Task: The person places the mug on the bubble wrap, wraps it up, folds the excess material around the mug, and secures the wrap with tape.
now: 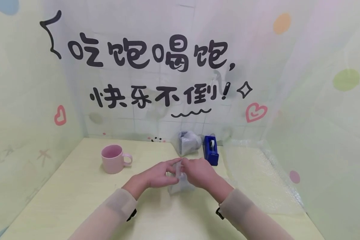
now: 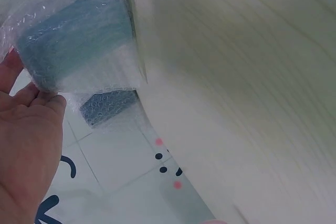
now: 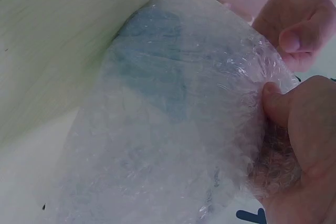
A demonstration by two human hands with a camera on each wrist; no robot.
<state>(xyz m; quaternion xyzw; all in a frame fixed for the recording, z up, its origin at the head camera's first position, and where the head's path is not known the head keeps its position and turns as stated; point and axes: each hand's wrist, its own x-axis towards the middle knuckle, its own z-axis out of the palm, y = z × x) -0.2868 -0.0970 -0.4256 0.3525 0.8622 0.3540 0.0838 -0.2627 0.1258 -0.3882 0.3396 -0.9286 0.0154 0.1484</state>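
Observation:
A bluish object (image 2: 79,35), its kind blurred by the bubble wrap (image 3: 157,161) around it, stands on the table between my hands. My right hand (image 1: 199,171) holds the wrap's loose edge; in the right wrist view the thumb of that right hand (image 3: 310,135) presses on the film with fingers curled behind it. My left hand (image 1: 159,175) is on the package's other side, thumb and fingers spread apart. In the left wrist view the fingertips of the left hand (image 2: 31,140) are against the package, partly hidden behind it.
A pink mug (image 1: 112,160) stands at the left. Near the back wall are another bubble-wrapped item (image 1: 189,142) and a blue tape dispenser (image 1: 211,150). A flat bubble-wrap sheet (image 1: 258,176) lies along the table's right side. Printed film walls (image 1: 324,140) enclose the table.

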